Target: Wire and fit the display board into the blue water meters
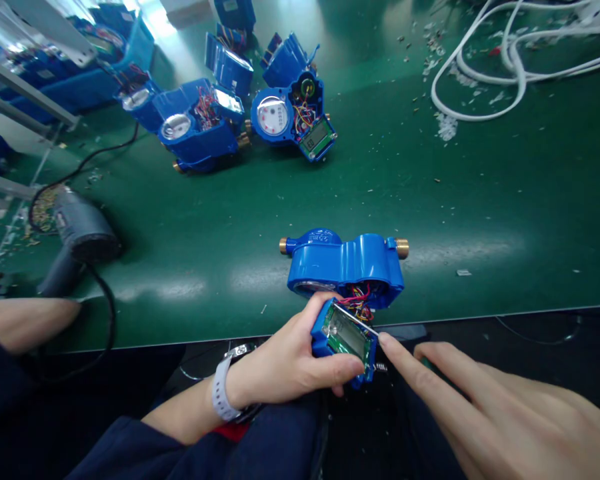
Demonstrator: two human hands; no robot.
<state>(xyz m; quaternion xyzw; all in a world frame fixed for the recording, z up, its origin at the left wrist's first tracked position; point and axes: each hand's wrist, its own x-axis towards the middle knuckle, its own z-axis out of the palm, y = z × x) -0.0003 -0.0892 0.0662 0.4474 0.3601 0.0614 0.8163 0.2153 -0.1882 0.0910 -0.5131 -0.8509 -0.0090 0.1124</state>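
Observation:
My left hand [300, 353] is closed around a blue display module [322, 327], its thumb across the green circuit board with a grey LCD screen. Colored wires [361, 305] run from the module into a blue water meter [330, 261], which lies on its side at the bench's front edge, brass threads at both ends. My right hand [480, 393] grips a thin screwdriver [357, 319]. My index finger presses along its metal shaft, whose tip touches the board's upper left corner; most of the handle is hidden by the fingers.
Several opened blue water meters [273, 117] stand at the back, one showing its dial. A grey heat gun [85, 230] with black cord lies at left, beside another person's forearm [30, 320]. Blue crates [65, 93] are behind. A white cable [473, 115] and scraps lie back right.

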